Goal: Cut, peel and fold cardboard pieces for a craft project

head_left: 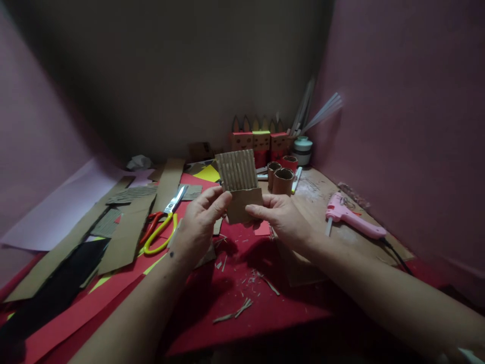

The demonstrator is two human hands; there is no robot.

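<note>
Between my two hands, above the red tabletop, is a piece of cardboard (242, 206). Its lower part is smooth, and a ridged corrugated part (238, 169) stands up behind it; whether they are one piece I cannot tell. My left hand (202, 215) pinches the left edge between thumb and fingers. My right hand (280, 215) grips the lower right, thumb flat on the front and fingers behind. Left of my left hand lie scissors (161, 227) with red and yellow handles, blades parted. Thin cardboard shreds (233, 312) are scattered below my hands.
Cardboard strips (125, 235) and coloured paper cover the left side. At right, a pink glue gun (354, 217) with its cord rests on a board (318, 194). Cardboard tubes (283, 181), box figures with pointed ears (260, 141) and a lidded jar (302, 150) stand behind. Walls close both sides.
</note>
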